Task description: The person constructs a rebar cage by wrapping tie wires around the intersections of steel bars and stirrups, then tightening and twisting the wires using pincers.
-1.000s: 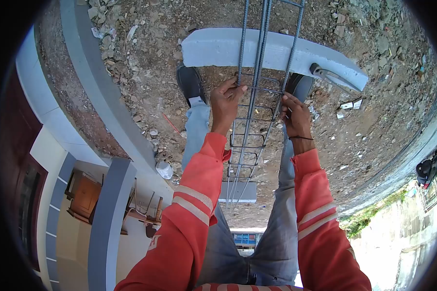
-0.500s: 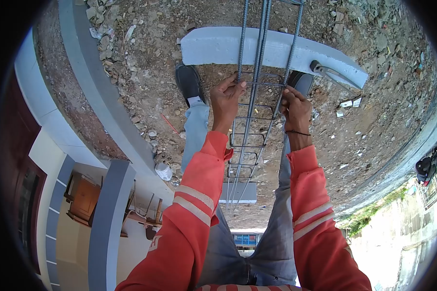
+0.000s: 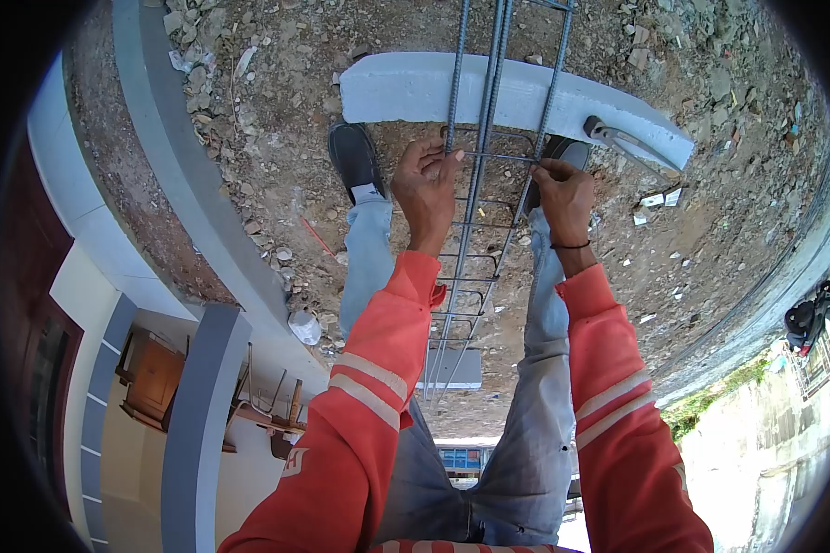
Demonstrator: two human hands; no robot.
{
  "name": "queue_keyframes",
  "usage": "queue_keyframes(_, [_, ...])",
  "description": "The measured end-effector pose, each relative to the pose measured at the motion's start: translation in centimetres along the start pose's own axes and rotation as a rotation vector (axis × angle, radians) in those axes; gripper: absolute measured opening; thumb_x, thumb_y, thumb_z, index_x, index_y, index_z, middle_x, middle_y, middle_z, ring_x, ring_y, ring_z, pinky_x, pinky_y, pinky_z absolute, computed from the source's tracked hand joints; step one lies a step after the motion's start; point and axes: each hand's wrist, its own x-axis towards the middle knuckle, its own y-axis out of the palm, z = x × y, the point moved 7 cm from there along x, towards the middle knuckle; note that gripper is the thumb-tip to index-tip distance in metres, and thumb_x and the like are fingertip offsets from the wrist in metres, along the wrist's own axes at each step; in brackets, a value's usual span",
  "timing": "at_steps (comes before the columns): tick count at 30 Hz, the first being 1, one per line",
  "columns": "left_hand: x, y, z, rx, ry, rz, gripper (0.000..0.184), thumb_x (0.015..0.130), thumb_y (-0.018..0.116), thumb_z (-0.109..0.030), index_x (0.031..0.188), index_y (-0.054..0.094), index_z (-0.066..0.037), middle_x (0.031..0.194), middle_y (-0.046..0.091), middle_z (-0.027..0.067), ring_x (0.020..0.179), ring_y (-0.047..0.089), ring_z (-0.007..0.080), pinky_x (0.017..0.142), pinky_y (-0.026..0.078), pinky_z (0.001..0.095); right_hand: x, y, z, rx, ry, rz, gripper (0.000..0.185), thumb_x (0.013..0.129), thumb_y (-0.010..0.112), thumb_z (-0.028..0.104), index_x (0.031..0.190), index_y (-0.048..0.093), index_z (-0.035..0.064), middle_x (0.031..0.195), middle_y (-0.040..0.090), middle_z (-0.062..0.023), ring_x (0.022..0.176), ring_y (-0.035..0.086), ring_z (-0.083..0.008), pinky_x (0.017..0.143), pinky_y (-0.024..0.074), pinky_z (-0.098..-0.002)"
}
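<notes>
The rebar cage (image 3: 477,175) runs lengthwise between the person's legs, its far part crossing over a pale block (image 3: 406,88) and its near end over a smaller grey block (image 3: 461,370). The left hand (image 3: 424,194) has its fingers bent around the cage's left long bar, thumb and fingertips pinching where a thin stirrup (image 3: 503,156) meets it. Opposite, the right hand (image 3: 565,198) pinches the same stirrup's other corner between thumb and fingers, beside the right long bar; whether the fingertips grip bar or stirrup is too small to tell. A dark band (image 3: 570,246) circles the right wrist. A curved tool (image 3: 638,147) with a dark end lies on the pale block, right of the cage, and dark shoes (image 3: 355,158) stand on stony ground (image 3: 277,138) just beside that block
</notes>
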Motion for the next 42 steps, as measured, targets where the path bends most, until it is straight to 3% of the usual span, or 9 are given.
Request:
queue_keyframes(2, [0.1, -0.2, 0.6, -0.070, 0.021, -0.001, 0.026, 0.088, 0.077, -0.002, 0.112, 0.068, 0.004, 0.103, 0.072, 0.0122, 0.093, 0.070, 0.0181, 0.083, 0.058, 0.0307, -0.6, 2.9, -4.0, 0.757, 0.544, 0.199, 0.023, 0.083, 0.079, 0.009, 0.099, 0.076, -0.0078, 0.074, 0.071, -0.0085, 0.058, 0.062, -0.0134, 0.053, 0.0492, -0.0273])
queue_keyframes(5, [0.7, -0.2, -0.6, -0.074, 0.020, -0.010, 0.021, 0.089, 0.078, -0.001, 0.107, 0.070, 0.006, 0.100, 0.073, 0.0097, 0.091, 0.068, 0.0136, 0.084, 0.055, 0.0262, -1.5, 2.7, -2.9, 0.854, 0.546, 0.061, 0.020, 0.086, 0.078, 0.006, 0.097, 0.075, -0.0094, 0.069, 0.066, -0.0050, 0.053, 0.053, -0.0084, 0.046, 0.0400, -0.0229])
queue_keyframes(8, [1.0, -0.1, -0.1, -0.078, 0.028, -0.003, 0.021, 0.089, 0.078, -0.002, 0.107, 0.070, 0.006, 0.099, 0.073, 0.0098, 0.090, 0.069, 0.0136, 0.083, 0.055, 0.0255, -1.5, 2.5, -2.3, 0.770, 0.528, 0.045, 0.018, 0.088, 0.077, 0.005, 0.100, 0.073, -0.0077, 0.071, 0.063, -0.0027, 0.054, 0.052, -0.0077, 0.048, 0.0391, -0.0212])
queue_keyframes(30, [1.0, 0.0, -0.8, -0.111, 0.007, -0.041, 0.018, 0.090, 0.077, -0.002, 0.106, 0.071, 0.003, 0.098, 0.072, 0.0082, 0.090, 0.068, 0.0135, 0.081, 0.055, 0.0259, 0.1, 2.9, -1.8, 0.946, 0.538, -0.018, 0.018, 0.084, 0.075, 0.004, 0.095, 0.073, -0.0109, 0.068, 0.064, -0.0047, 0.054, 0.055, -0.0104, 0.049, 0.0433, -0.0236])
queue_keyframes(36, [1.6, 0.1, -0.8, -0.129, 0.042, -0.040, 0.015, 0.090, 0.077, -0.002, 0.102, 0.071, 0.004, 0.096, 0.072, 0.0082, 0.088, 0.068, 0.0130, 0.080, 0.056, 0.0261, 0.6, 2.5, -2.4, 0.717, 0.479, -0.044, 0.023, 0.082, 0.077, 0.010, 0.095, 0.076, -0.0088, 0.068, 0.067, -0.0076, 0.058, 0.062, -0.0147, 0.053, 0.0481, -0.0284])
queue_keyframes(38, [1.5, 0.2, -0.8, -0.135, 0.054, -0.056, 0.012, 0.088, 0.076, -0.001, 0.100, 0.073, 0.000, 0.098, 0.071, 0.0091, 0.089, 0.068, 0.0188, 0.080, 0.055, 0.0315, 1.7, 1.8, -2.5, 0.306, 0.292, -0.044, 0.025, 0.081, 0.077, 0.016, 0.095, 0.078, -0.0047, 0.071, 0.072, -0.0133, 0.063, 0.070, -0.0234, 0.060, 0.0544, -0.0366])
queue_keyframes(39, [1.3, 0.4, -1.2, -0.139, 0.055, -0.055, 0.012, 0.088, 0.076, -0.001, 0.100, 0.073, 0.000, 0.098, 0.071, 0.0091, 0.089, 0.068, 0.0188, 0.080, 0.055, 0.0315, 1.6, 1.0, -2.0, 0.304, 0.290, -0.047, 0.025, 0.081, 0.077, 0.016, 0.095, 0.078, -0.0047, 0.071, 0.072, -0.0133, 0.063, 0.070, -0.0234, 0.060, 0.0544, -0.0366])
queue_keyframes(41, [-0.1, 0.7, -5.6, 0.414, 0.443, -0.116, 0.020, 0.085, 0.077, -0.004, 0.106, 0.074, -0.005, 0.105, 0.070, 0.0074, 0.099, 0.066, 0.0224, 0.087, 0.050, 0.0363, 1.8, -0.9, 1.7, -0.001, 0.069, 0.024, 0.023, 0.080, 0.076, 0.018, 0.090, 0.078, -0.0022, 0.075, 0.073, -0.0223, 0.071, 0.074, -0.0363, 0.069, 0.0571, -0.0437])
queue_keyframes(42, [-0.5, 1.1, -6.4, 0.411, 0.449, -0.119, 0.020, 0.085, 0.077, -0.004, 0.106, 0.074, -0.005, 0.105, 0.070, 0.0074, 0.099, 0.066, 0.0224, 0.087, 0.050, 0.0363, 2.0, -1.3, 2.2, 0.001, 0.062, 0.020, 0.023, 0.080, 0.076, 0.018, 0.090, 0.078, -0.0022, 0.075, 0.073, -0.0223, 0.071, 0.074, -0.0363, 0.069, 0.0571, -0.0437])
